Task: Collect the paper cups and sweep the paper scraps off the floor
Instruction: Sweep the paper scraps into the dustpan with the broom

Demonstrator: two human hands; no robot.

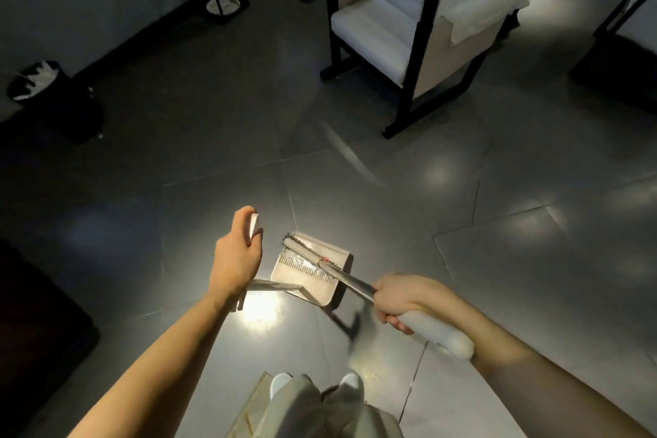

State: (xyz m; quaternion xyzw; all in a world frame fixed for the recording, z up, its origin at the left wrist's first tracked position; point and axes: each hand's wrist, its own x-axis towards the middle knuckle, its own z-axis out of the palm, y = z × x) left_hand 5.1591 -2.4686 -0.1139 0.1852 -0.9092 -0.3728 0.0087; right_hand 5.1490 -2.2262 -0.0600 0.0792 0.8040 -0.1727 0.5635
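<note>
Dustpan (pixel 302 281) (beige, ribbed) has the broom (pixel 350 282) inside.

Grey tiled floor (pixel 199 139), black bin (pixel 67 110), chair (pixel 369 21)

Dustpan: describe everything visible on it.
The dustpan is beige, plastic-looking, with a ribbed inner face and comb teeth. It is tilted over the grey floor tiles; floor contact unclear. The left hand grips the top of its long handle. The broom, held by the right hand, rests its head across the pan.
</note>
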